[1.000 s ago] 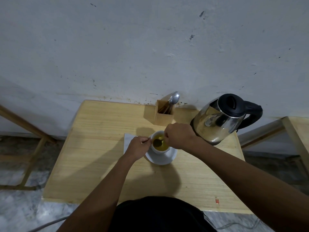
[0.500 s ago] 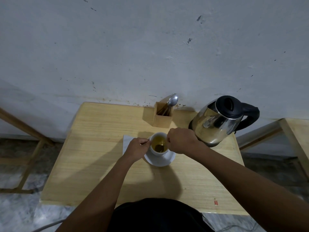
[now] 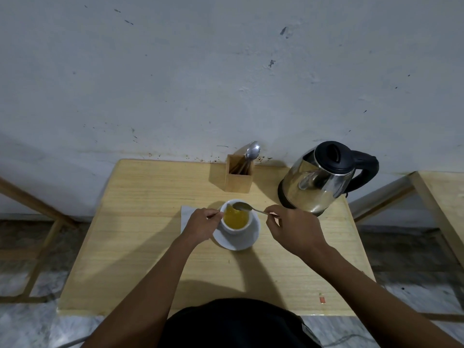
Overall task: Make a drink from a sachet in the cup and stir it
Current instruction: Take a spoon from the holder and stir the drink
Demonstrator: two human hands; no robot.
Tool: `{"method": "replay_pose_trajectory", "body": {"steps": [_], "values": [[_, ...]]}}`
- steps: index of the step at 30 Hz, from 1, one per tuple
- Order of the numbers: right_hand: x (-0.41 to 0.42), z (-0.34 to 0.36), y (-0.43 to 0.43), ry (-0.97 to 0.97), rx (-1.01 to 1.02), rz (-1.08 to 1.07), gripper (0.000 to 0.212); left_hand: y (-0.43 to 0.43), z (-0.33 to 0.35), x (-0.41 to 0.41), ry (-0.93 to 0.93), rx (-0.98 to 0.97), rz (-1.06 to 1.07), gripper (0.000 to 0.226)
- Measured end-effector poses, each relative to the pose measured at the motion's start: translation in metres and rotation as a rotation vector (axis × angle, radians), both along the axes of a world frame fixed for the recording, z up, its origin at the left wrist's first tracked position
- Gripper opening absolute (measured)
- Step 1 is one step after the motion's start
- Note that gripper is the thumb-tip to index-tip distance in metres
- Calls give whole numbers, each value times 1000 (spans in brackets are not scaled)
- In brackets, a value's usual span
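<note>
A white cup (image 3: 236, 228) holding yellow drink stands on a white saucer (image 3: 247, 241) in the middle of the wooden table (image 3: 140, 222). My left hand (image 3: 202, 224) grips the cup's left side, at the handle. My right hand (image 3: 292, 228) pinches the handle of a metal spoon (image 3: 244, 207). The spoon is lifted out of the drink, its bowl level over the cup's far rim. A white paper, perhaps the sachet (image 3: 187, 213), lies flat behind my left hand.
A wooden holder (image 3: 238, 177) with a spoon and sticks stands behind the cup, at the wall. A steel kettle (image 3: 319, 182) with a black lid and handle sits at the back right. Another wooden table (image 3: 444, 197) stands to the right.
My right hand has drawn back to the right and raised the spoon out of the drink; before, it was over the cup with the spoon in the liquid. My left hand stayed at the cup.
</note>
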State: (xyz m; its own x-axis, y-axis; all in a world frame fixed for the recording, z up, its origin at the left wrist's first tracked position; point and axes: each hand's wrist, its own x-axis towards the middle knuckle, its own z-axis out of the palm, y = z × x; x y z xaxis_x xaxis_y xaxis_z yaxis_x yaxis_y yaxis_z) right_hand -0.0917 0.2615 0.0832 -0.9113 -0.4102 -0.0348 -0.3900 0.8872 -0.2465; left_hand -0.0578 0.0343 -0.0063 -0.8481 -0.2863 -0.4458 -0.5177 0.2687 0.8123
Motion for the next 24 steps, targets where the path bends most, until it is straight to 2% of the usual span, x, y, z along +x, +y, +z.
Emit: {"method": "replay_pose_trajectory", "body": {"steps": [9,24], "values": [[28,-28,18,50,-121,-69,25,2,3,1,-1,0,6,29],[43,-32,11,-49,-210,-182,28,3,1,1,-5,17,24,30]]}}
